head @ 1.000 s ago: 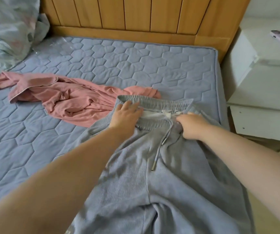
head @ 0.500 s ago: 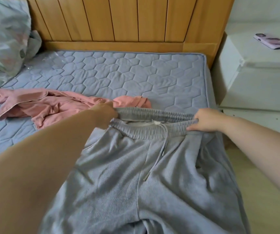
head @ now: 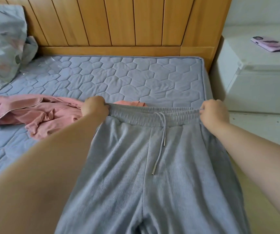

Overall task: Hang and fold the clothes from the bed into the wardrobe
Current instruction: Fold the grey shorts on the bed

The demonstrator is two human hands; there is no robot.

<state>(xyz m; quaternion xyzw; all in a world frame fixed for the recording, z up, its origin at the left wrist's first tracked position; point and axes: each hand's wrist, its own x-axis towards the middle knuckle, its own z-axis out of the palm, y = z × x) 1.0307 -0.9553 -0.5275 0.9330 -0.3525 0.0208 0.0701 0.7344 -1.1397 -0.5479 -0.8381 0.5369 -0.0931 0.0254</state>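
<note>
Grey sweatpants [head: 136, 166] hang stretched between my hands, waistband up, drawstring dangling down the front. My left hand [head: 94, 108] grips the left end of the elastic waistband. My right hand [head: 214, 113] grips the right end. The legs fall toward the bottom of the view and run out of frame. A pink garment [head: 34, 114] lies crumpled on the bed to the left, partly hidden behind my left arm and the waistband. No wardrobe is in view.
The blue quilted mattress [head: 136, 80] runs up to a wooden headboard [head: 119, 22]. A floral pillow [head: 2, 43] sits at the far left. A white bedside cabinet [head: 257, 78] stands at the right with a pink phone [head: 269, 44] on top.
Both hands slid from the middle of the waistband out to its two ends and lifted it, pulling the sweatpants taut and flat.
</note>
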